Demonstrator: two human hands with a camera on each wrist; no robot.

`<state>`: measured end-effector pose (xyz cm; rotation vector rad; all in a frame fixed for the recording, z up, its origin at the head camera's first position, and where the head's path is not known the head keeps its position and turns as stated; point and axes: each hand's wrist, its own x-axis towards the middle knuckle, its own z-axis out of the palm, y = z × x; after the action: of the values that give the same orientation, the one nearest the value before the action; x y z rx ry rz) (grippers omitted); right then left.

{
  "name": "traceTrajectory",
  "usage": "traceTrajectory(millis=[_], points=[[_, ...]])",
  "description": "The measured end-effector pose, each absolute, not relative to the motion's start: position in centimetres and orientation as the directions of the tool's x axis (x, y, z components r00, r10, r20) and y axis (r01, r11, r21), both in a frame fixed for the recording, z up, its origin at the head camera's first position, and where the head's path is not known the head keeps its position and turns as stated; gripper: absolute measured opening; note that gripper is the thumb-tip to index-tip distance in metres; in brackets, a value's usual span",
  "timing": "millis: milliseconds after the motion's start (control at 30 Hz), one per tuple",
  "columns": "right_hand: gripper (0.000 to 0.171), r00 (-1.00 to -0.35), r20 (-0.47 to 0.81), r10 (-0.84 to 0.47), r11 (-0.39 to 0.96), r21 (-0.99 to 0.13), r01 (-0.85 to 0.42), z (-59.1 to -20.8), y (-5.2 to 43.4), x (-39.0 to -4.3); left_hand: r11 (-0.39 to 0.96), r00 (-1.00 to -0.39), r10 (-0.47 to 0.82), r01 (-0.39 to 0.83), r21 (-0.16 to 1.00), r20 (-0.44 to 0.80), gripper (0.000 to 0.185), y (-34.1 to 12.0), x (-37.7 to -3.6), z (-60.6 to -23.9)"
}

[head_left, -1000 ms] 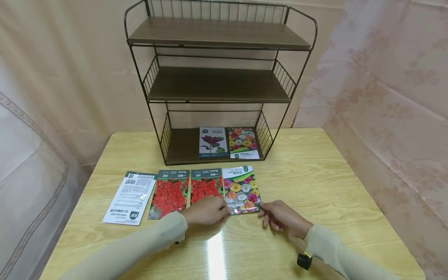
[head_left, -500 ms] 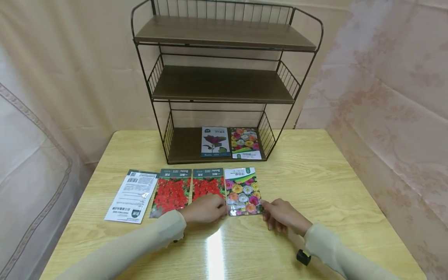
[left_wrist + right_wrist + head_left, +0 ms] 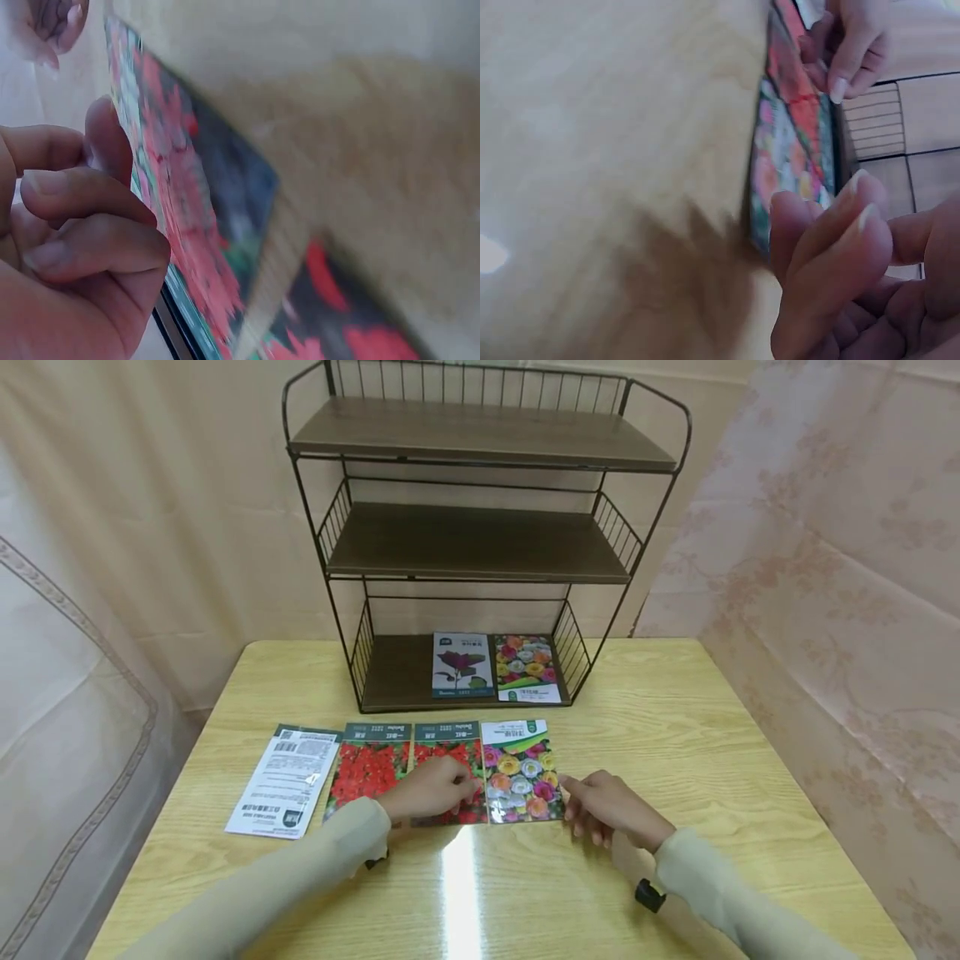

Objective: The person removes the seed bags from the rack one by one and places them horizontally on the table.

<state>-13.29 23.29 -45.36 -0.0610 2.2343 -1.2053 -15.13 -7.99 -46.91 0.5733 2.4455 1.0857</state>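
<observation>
Four seed packets lie in a row on the wooden table (image 3: 712, 760): a white-backed packet (image 3: 283, 781), a red-flower packet (image 3: 366, 768), a second red-flower packet (image 3: 450, 750) and a mixed-colour flower packet (image 3: 521, 767). My left hand (image 3: 431, 787) rests with loosely curled fingers on the second red packet (image 3: 187, 217), hiding its lower part. My right hand (image 3: 603, 806) lies on the table at the mixed packet's right edge (image 3: 780, 165), fingertips beside its lower corner, holding nothing. In the wrist views the fingers (image 3: 82, 225) (image 3: 832, 255) are bent close to the packets' edges.
A three-tier wire and wood rack (image 3: 480, 539) stands at the table's back. Its bottom shelf holds a purple-leaf packet (image 3: 461, 664) and a mixed-flower packet (image 3: 525, 668); the upper shelves carry nothing. Curtains hang on the left, behind and on the right.
My left hand has slid up and left from the mixed packet's lower left corner onto the second red packet. The right hand has barely shifted, staying at the mixed packet's right edge.
</observation>
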Motion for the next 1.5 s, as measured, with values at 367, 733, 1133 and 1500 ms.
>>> traceTrajectory(millis=[367, 733, 1133, 1500], points=[[0.058, -0.808, -0.474, -0.351, 0.457, -0.839, 0.295, -44.3, 22.1, -17.5, 0.499, -0.894, 0.351, -0.073, 0.864, -0.278, 0.037, -10.2, -19.0, -45.9], [0.056, -0.814, -0.471, -0.339, 0.410, -0.853, 0.323, -43.6, 18.7, -22.9, 0.577, -0.953, 0.214, -0.054, 0.815, -0.215, 0.036, -12.7, -23.2, -45.8], [0.053, -0.828, -0.458, -0.325, 0.372, -0.867, 0.333, -42.9, 14.9, -27.4, 0.656, -0.970, 0.136, -0.063, 0.752, -0.201, 0.045, -13.8, -26.2, -44.5], [0.046, -0.853, -0.455, -0.256, 0.350, -0.866, 0.357, -43.8, 13.2, -28.8, 0.732, -0.942, 0.145, -0.104, 0.673, -0.302, 0.055, -13.7, -26.9, -45.4]])
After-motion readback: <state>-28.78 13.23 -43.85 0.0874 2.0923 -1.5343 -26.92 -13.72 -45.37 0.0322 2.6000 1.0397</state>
